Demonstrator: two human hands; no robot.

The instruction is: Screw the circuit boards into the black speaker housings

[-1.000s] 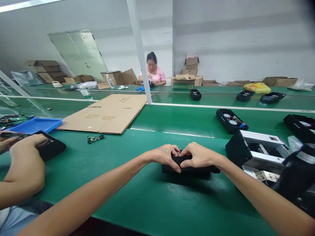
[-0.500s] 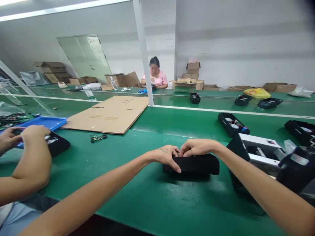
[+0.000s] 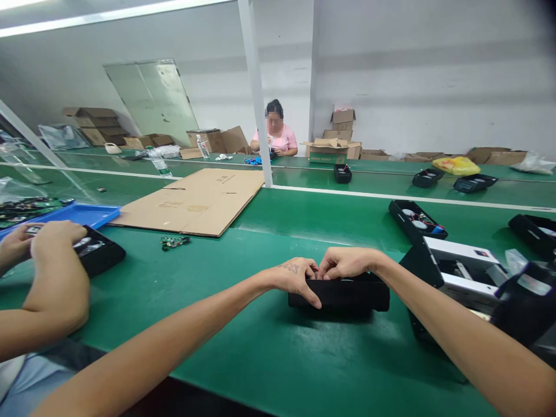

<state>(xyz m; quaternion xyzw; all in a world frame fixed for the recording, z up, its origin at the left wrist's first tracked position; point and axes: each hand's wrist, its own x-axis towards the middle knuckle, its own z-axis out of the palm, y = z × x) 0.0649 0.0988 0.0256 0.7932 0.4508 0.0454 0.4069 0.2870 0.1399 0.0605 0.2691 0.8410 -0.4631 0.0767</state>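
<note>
A black open-topped case (image 3: pixel 343 294) rests on the green bench in front of me, its long wall facing me. My left hand (image 3: pixel 299 277) grips its left end, thumb pressed on the near wall and fingers over the rim. Beside those fingers, my right hand (image 3: pixel 346 263) reaches down into the case with fingertips pinched together. Whatever the right fingers pinch is hidden behind the wall. Only a sliver of something pale shows inside the case.
At left a co-worker's hands (image 3: pixel 52 237) work on another black case (image 3: pixel 104 255) near a blue tray (image 3: pixel 98 214). Flat cardboard (image 3: pixel 195 202) and small circuit boards (image 3: pixel 175 242) lie ahead. A white-and-black housing (image 3: pixel 463 269) stands right, near an open speaker case (image 3: pixel 414 223).
Both hands stay at the case with almost no movement. The right hand's fingers curl slightly more. The co-worker's case at left has shifted a little.
</note>
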